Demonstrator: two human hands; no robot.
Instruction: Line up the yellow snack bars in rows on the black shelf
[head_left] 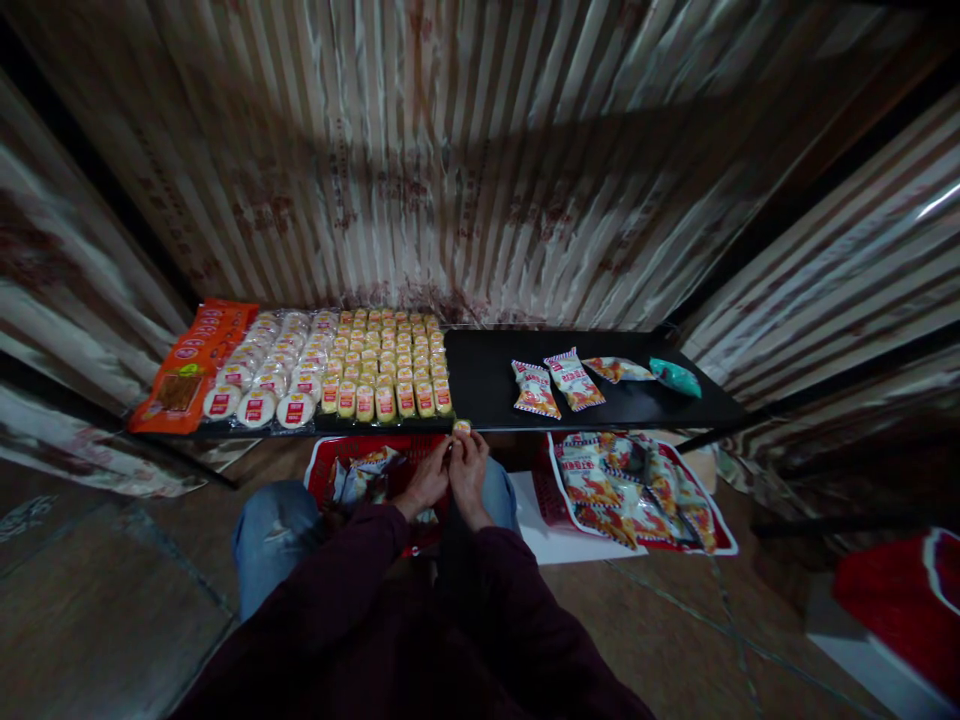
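In front of the shelf edge, my right hand [470, 480] pinches a small wrapped yellow cake [461, 426]. My left hand [426, 482] is right beside it, its fingers closed and meeting the right hand's fingers at the cake's near side; how much of the cake it grips is hidden. Just left of the hands, rows of similar wrapped yellow cakes [385, 402] lie on the black shelf [487, 372]. Rows of round white wrapped cakes [256, 407] adjoin them on the left.
An orange bag [193, 365] lies at the shelf's left end. Snack bags [574, 380] and a green packet [676, 377] rest toward the right. Below stand a red basket [321, 455] with packets and another basket [553, 490] full of snack bags. Striped curtain [465, 150] hangs behind.
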